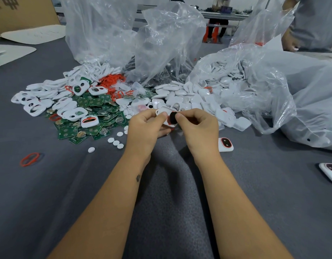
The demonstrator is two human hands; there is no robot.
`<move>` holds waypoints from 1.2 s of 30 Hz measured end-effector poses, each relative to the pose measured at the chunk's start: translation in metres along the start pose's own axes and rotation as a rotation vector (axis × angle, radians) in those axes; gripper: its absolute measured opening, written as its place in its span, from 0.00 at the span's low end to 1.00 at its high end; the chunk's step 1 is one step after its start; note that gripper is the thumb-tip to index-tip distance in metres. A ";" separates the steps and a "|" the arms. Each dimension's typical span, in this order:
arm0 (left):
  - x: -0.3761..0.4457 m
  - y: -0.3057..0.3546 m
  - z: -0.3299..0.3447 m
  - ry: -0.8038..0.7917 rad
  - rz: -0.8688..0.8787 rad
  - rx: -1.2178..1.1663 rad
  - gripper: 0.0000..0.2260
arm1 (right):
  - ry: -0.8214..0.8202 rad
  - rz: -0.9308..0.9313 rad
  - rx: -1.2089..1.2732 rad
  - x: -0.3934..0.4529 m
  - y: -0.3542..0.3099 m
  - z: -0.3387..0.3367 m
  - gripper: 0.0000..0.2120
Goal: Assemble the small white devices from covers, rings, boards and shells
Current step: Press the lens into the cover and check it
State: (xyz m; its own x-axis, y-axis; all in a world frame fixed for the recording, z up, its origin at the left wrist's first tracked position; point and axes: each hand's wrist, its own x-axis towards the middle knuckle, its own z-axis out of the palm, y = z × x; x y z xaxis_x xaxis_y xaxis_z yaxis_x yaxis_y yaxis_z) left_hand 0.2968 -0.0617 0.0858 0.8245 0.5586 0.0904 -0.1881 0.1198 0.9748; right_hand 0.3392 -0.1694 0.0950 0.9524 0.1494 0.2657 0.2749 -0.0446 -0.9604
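Here, in the head view, your left hand (146, 126) grips a white cover (166, 116) above the grey surface (68, 184), its fingers curled round the piece with the thumb pressed on top. Your right hand (197, 126) pinches a small black disc (173, 117) between thumb and forefinger, and the disc touches the cover at its right side. A trace of red ring shows at the cover's lower edge. Just beyond your hands lies a heap of green boards (94, 116) mixed with more white covers (71, 113) and orange-red rings (111, 81). To the right of that heap, white shells (198, 96) spill from a clear plastic bag (254, 81). A few small white discs (115, 142) lie loose near your left wrist, and one red ring (29, 159) lies well apart at the left. Two finished devices rest on the surface to your right, one near your right wrist (225, 144) and one at the frame's edge (329, 171).
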 end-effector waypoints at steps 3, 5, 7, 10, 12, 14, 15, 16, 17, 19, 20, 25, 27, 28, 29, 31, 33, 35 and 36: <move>-0.001 -0.002 0.003 -0.003 -0.020 -0.039 0.13 | 0.034 0.007 0.024 0.000 0.002 0.003 0.12; -0.001 -0.004 0.006 -0.007 -0.021 -0.039 0.11 | 0.065 0.022 0.013 0.000 0.003 0.006 0.11; -0.001 -0.006 0.008 -0.007 -0.020 -0.037 0.09 | 0.088 0.033 -0.013 0.000 0.005 0.007 0.09; -0.002 -0.007 0.010 0.002 -0.013 -0.055 0.08 | 0.096 0.030 -0.065 -0.001 0.006 0.009 0.08; -0.003 -0.007 0.011 -0.003 -0.015 -0.090 0.07 | 0.107 0.025 -0.078 -0.001 0.006 0.011 0.07; -0.003 -0.007 0.011 -0.009 -0.022 -0.132 0.06 | 0.139 0.033 -0.069 -0.002 0.005 0.012 0.09; -0.003 -0.007 0.011 -0.011 -0.027 -0.154 0.05 | 0.148 0.042 -0.062 -0.002 0.006 0.013 0.10; -0.003 -0.006 0.011 -0.011 -0.031 -0.170 0.05 | 0.141 0.054 -0.050 -0.002 0.006 0.013 0.11; -0.002 -0.006 0.011 -0.009 -0.034 -0.181 0.05 | 0.121 0.066 -0.038 -0.002 0.007 0.013 0.10; -0.002 -0.005 0.011 -0.009 -0.041 -0.203 0.05 | 0.058 0.084 -0.038 -0.003 0.008 0.014 0.06; -0.003 -0.004 0.011 -0.016 -0.045 -0.211 0.05 | 0.032 0.086 -0.043 -0.003 0.008 0.014 0.04; -0.003 -0.004 0.009 -0.019 -0.053 -0.180 0.05 | -0.005 -0.010 -0.173 -0.003 0.008 0.012 0.08; -0.003 -0.004 0.009 -0.005 -0.054 -0.140 0.04 | -0.012 -0.053 -0.286 -0.003 0.010 0.011 0.09; -0.003 -0.004 0.008 -0.002 -0.053 -0.126 0.04 | -0.011 -0.063 -0.315 -0.002 0.011 0.011 0.09; -0.003 -0.004 0.008 -0.001 -0.053 -0.122 0.04 | -0.010 -0.065 -0.317 -0.002 0.011 0.010 0.08; -0.003 -0.004 0.006 -0.002 -0.045 -0.129 0.04 | -0.013 -0.034 -0.234 -0.001 0.011 0.010 0.06; -0.002 -0.004 0.004 -0.003 -0.028 -0.106 0.05 | -0.022 0.027 -0.124 0.001 0.011 0.010 0.04; -0.001 -0.005 0.002 -0.011 -0.002 -0.066 0.04 | -0.031 0.076 -0.061 0.002 0.012 0.009 0.04; -0.001 -0.005 0.000 -0.017 0.012 -0.042 0.05 | -0.036 0.096 -0.043 0.003 0.013 0.008 0.04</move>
State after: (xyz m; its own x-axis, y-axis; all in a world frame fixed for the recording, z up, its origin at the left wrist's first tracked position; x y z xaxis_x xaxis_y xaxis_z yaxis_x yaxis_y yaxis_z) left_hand 0.2971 -0.0630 0.0809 0.8307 0.5466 0.1061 -0.2202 0.1475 0.9642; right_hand 0.3443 -0.1615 0.0828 0.9695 0.1778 0.1687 0.1887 -0.1025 -0.9767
